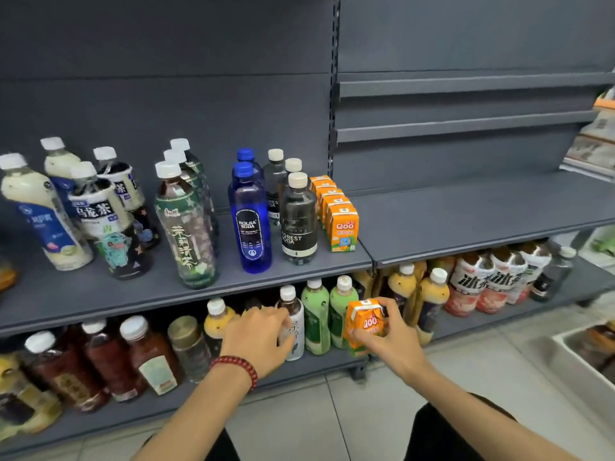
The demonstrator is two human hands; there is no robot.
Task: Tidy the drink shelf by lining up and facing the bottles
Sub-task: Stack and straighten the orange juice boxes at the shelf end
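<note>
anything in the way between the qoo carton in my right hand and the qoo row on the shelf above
No bottle stands between them. The Qoo carton in the right hand is held in front of the lower bottles; only the upper shelf's front edge lies between it and the Qoo row.

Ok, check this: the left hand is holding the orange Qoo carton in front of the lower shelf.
Wrong hand. The right hand is holding the orange Qoo carton in front of the lower shelf; the left hand is at a white-labelled bottle. The head view shows it.
</note>
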